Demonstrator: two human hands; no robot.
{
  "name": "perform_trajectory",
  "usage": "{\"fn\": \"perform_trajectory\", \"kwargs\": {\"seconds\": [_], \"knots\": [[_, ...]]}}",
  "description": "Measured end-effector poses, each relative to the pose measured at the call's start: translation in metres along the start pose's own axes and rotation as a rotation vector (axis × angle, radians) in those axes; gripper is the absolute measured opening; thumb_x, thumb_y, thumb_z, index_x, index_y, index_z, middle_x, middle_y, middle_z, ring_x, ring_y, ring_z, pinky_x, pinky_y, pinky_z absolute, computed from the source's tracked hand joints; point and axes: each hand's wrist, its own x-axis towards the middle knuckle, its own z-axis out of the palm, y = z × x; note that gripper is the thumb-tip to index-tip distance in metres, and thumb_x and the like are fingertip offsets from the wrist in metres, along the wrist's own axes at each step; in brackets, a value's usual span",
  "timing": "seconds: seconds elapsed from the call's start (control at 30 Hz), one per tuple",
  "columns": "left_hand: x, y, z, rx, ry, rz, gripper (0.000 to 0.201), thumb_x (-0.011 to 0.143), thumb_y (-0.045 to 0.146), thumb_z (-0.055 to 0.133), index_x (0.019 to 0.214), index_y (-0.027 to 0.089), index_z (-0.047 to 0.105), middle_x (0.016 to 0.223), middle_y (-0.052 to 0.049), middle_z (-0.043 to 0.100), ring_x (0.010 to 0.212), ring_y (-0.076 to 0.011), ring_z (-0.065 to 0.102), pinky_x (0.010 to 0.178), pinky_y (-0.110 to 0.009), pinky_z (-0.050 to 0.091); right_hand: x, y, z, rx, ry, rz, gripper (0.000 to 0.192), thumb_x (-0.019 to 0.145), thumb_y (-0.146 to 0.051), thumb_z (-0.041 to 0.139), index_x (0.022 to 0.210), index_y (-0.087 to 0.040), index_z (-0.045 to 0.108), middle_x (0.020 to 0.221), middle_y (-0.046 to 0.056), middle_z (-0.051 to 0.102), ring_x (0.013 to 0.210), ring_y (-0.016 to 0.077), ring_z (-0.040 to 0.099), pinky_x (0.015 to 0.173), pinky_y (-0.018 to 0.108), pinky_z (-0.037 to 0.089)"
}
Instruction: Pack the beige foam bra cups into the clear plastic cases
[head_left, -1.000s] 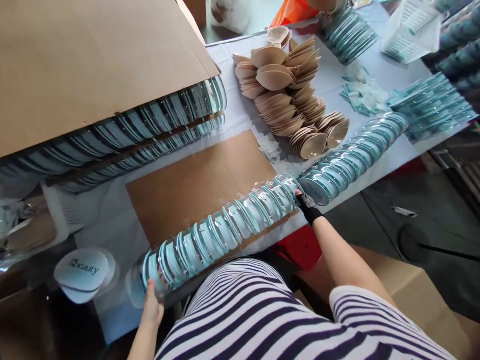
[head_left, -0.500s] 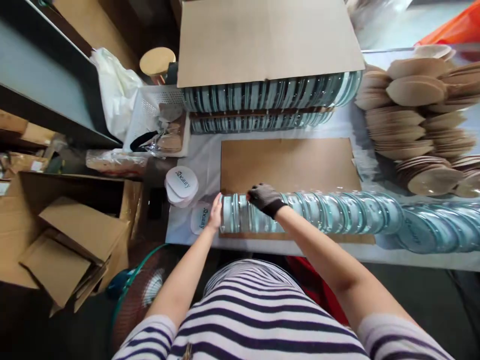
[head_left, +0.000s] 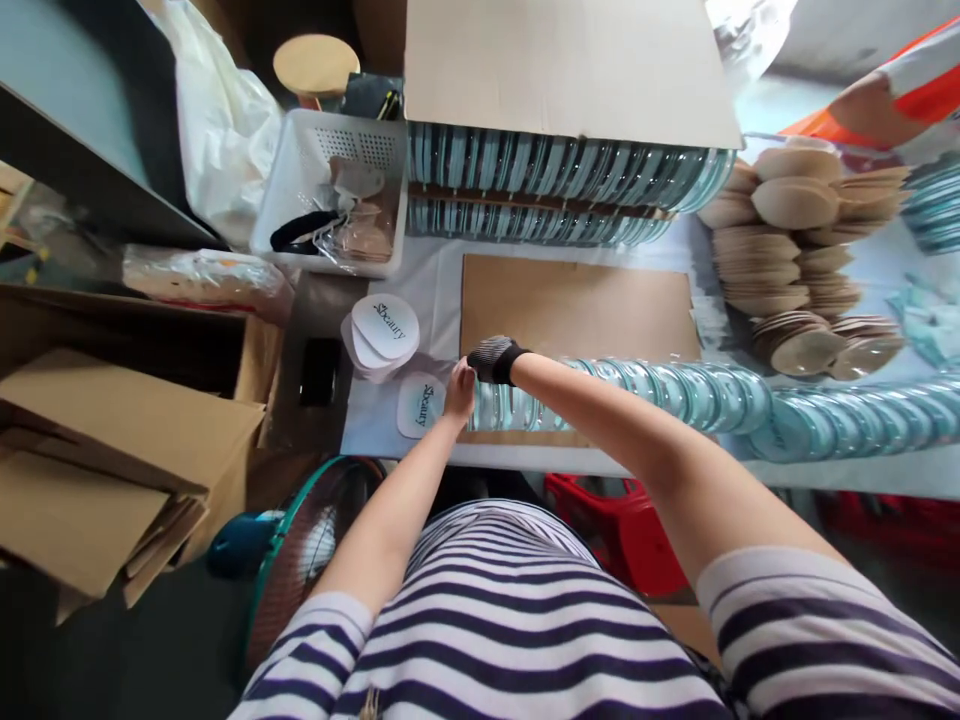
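Note:
A row of round, pale teal packs in clear plastic (head_left: 660,390) stands on edge along the front of the table, over a flat cardboard sheet (head_left: 577,300). At the row's left end is my bare left hand (head_left: 459,390), its fingers drawn together. My right hand (head_left: 491,360), in a dark grey fingerless-looking glove, is closed over the top of the same end, its fingertips meeting my left hand's. What lies between the fingers is too small to make out. Just left are a white printed card (head_left: 421,405) and a small pile of similar cards (head_left: 386,328).
Behind stand two rows of packs (head_left: 562,165) with a cardboard sheet (head_left: 570,65) on top. Stacks of beige oval pads (head_left: 757,265) are at right, a white basket (head_left: 300,135) at left. A fan (head_left: 315,550), a box of cardboard (head_left: 112,430) and a red stool (head_left: 630,530) lie below.
My right hand has moved left along the row to its end, meeting my left hand. My left hand has turned from resting flat against the end to curled fingers. The view has shifted.

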Motion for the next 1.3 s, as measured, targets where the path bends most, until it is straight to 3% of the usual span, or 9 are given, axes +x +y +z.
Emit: {"fn": "perform_trajectory", "kwargs": {"seconds": [0.27,0.4,0.57,0.7,0.83,0.9,1.07,1.17,1.3], "knots": [[0.001,-0.001,-0.002,0.12,0.027,-0.043,0.041,0.096,0.024,0.044,0.133,0.013,0.058,0.133,-0.012,0.061,0.125,-0.024,0.054,0.109,-0.033,0.038,-0.086,-0.038,0.118,0.098,0.137,0.161,0.04,0.097,-0.035,0.036,0.117,-0.017,0.065,0.106,0.016,0.071,0.095,0.0266,0.068,0.074,0.031,0.046],[0.0,-0.002,-0.003,0.21,0.023,-0.015,0.043,0.097,0.023,0.038,0.135,0.014,0.055,0.136,-0.011,0.06,0.126,-0.0217,0.054,0.109,-0.032,0.039,-0.076,-0.05,0.173,0.171,0.125,0.221,0.036,0.096,-0.035,0.042,0.118,-0.019,0.066,0.108,0.015,0.072,0.095,0.0247,0.068,0.074,0.029,0.046],[0.0,-0.006,-0.005,0.353,-0.005,0.036,0.044,0.099,0.023,0.031,0.137,0.016,0.052,0.137,-0.009,0.059,0.125,-0.0193,0.055,0.11,-0.034,0.04,-0.056,-0.053,0.199,0.249,0.135,0.322,0.039,0.099,-0.039,0.037,0.121,-0.024,0.066,0.105,0.012,0.073,0.09,0.024,0.07,0.073,0.03,0.047],[-0.003,0.007,-0.006,0.478,-0.021,0.121,0.045,0.097,0.023,0.035,0.138,0.014,0.05,0.148,-0.013,0.047,0.138,-0.0219,0.042,0.116,-0.039,0.033,-0.08,-0.048,0.184,0.281,0.205,0.323,0.042,0.1,-0.042,0.035,0.115,-0.023,0.069,0.104,0.011,0.073,0.092,0.0226,0.069,0.074,0.027,0.045],[-0.01,0.027,-0.002,0.648,-0.084,0.308,0.045,0.095,0.029,0.046,0.138,0.018,0.051,0.155,-0.009,0.037,0.146,-0.0252,0.027,0.12,-0.044,0.024,-0.098,-0.008,0.124,0.222,0.305,0.372,0.048,0.102,-0.041,0.026,0.124,-0.023,0.064,0.117,0.013,0.068,0.105,0.0237,0.064,0.081,0.029,0.044],[-0.014,0.032,0.002,0.832,-0.163,0.419,0.042,0.095,0.034,0.047,0.134,0.022,0.056,0.147,-0.006,0.048,0.143,-0.0273,0.032,0.118,-0.045,0.029,-0.086,0.02,0.084,0.107,0.255,0.442,0.046,0.1,-0.037,0.029,0.128,-0.019,0.061,0.125,0.017,0.063,0.111,0.0267,0.061,0.083,0.032,0.046],[-0.018,0.032,0.01,0.997,-0.2,0.467,0.038,0.094,0.034,0.05,0.129,0.024,0.061,0.135,-0.006,0.059,0.132,-0.0279,0.045,0.112,-0.043,0.037,-0.024,0.06,0.017,0.09,0.004,0.319,0.03,0.083,-0.032,0.062,0.105,-0.015,0.073,0.1,0.015,0.072,0.095,0.0259,0.068,0.077,0.031,0.051],[-0.018,0.031,0.01,1.031,-0.188,0.458,0.038,0.094,0.033,0.051,0.13,0.026,0.061,0.135,-0.006,0.058,0.132,-0.0271,0.045,0.111,-0.042,0.039,-0.012,0.058,0.01,0.074,-0.014,0.236,0.028,0.078,-0.028,0.067,0.101,-0.013,0.074,0.1,0.016,0.072,0.099,0.0289,0.067,0.083,0.036,0.051],[-0.018,0.032,0.009,1.034,-0.181,0.453,0.037,0.094,0.034,0.05,0.129,0.026,0.061,0.135,-0.002,0.059,0.131,-0.0273,0.045,0.109,-0.041,0.042,-0.05,0.04,0.037,0.083,0.104,0.212,0.029,0.088,-0.029,0.054,0.109,-0.017,0.07,0.106,0.015,0.071,0.104,0.0292,0.066,0.085,0.037,0.049]]}}
